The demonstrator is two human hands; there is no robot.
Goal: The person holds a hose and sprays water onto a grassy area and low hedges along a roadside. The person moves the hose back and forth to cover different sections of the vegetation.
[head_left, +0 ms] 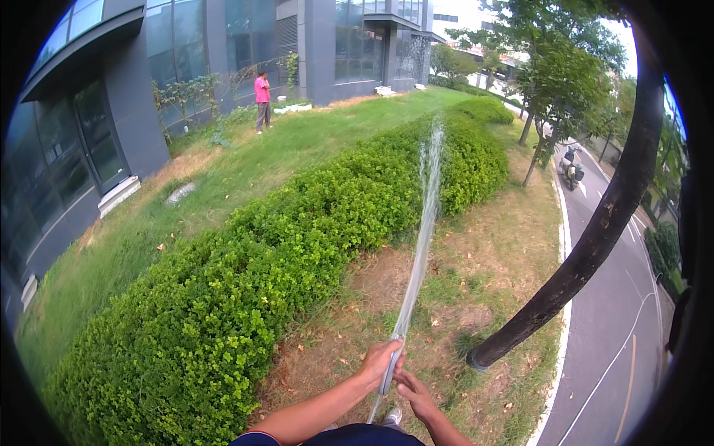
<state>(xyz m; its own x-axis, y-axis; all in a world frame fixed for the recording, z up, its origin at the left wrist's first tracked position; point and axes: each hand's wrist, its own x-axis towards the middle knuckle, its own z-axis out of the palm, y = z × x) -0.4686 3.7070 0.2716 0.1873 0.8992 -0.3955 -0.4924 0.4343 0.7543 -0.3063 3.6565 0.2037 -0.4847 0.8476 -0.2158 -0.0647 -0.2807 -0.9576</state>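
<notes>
My left hand [382,361] is closed around the end of a pale garden hose [386,381], low in the middle of the picture. From the hose end a stream of water [424,240] shoots up and away, over the grass and across the clipped green hedge [334,212]. Just right of the hose and a little lower is my right hand [414,390], its fingers partly spread and close to the hose; whether they touch it I cannot tell. Below my hands the hose runs down past my shoe [395,415].
A dark tree trunk [585,256] leans at the right, beside the curb [564,312]. A long pale line, apparently hose [605,371], lies on the road [602,312]. A person [263,100] in pink stands by the grey building [318,56]. A scooter [572,168] is on the road.
</notes>
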